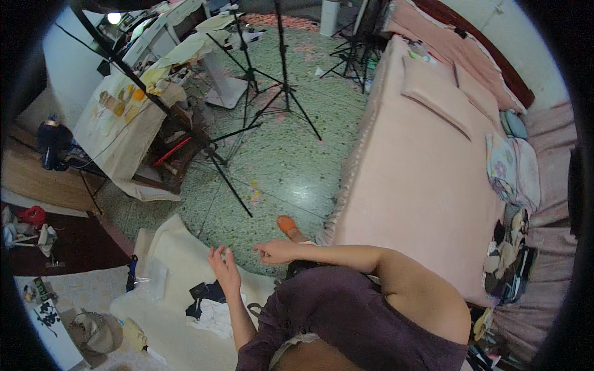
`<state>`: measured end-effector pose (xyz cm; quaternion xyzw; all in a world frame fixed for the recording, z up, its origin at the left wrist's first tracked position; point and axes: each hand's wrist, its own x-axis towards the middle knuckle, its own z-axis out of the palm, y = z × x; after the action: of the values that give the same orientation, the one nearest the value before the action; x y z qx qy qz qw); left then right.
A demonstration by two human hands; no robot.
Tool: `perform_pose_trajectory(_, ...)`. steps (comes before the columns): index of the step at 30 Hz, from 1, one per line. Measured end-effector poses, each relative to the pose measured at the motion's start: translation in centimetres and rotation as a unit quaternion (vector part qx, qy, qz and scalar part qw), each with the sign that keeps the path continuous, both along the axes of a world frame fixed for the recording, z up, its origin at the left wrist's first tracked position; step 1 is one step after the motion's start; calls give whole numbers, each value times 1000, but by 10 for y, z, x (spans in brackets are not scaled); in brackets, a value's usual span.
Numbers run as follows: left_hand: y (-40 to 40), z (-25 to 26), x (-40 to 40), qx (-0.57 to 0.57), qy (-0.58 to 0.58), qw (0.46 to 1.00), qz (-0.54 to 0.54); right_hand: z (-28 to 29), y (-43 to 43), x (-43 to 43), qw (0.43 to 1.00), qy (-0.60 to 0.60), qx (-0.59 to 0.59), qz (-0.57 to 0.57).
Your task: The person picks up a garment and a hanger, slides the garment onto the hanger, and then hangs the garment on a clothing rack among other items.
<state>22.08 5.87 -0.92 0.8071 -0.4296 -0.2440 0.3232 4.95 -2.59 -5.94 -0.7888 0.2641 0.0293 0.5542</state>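
Observation:
My left hand (226,270) is raised with its fingers apart and nothing in it. It is above the edge of a sofa with a cream cover (171,259). Just below and left of that hand, a crumpled white cloth (212,316) and a dark cloth (206,292) lie on the cover. My right hand (277,252) reaches leftward across my front, apart from the left one. Its index finger points out and the other fingers are loosely bent; no object shows in it. One foot in an orange slipper (287,225) stands on the speckled floor (297,185).
Black tripod stands (285,90) spread their legs over the floor ahead. A bed with a pink cover (413,185) runs along the right, with pillows (434,95) and folded cloth (513,171). At left are a cluttered, cloth-covered table (125,125) and a small fan (53,139).

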Motion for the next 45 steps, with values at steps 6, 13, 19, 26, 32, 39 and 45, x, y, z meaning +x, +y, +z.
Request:
perform_pose_trajectory(6,-48,-4,42,0,-16,1000,18,9,-61,59,995,-58,-71,39)
perform_pose_trajectory(13,-89,-5,72,-30,-38,997,67,15,-127,87,993,-27,-102,61)
perform_pose_trajectory(19,-73,-35,122,15,-31,994,107,9,-138,112,993,-44,-99,45)
perform_pose_trajectory(26,-76,-44,180,-3,-27,995,99,6,-109,152,997,-35,-62,13)
perform_pose_trajectory(32,-49,-44,233,-4,-10,996,85,8,-74,201,994,-38,-91,38)
perform_pose_trajectory(39,-5,-54,285,16,-9,994,110,4,-32,250,997,-22,-65,28)
perform_pose_trajectory(45,2,-51,297,5,3,992,128,14,-25,268,995,17,-57,77)
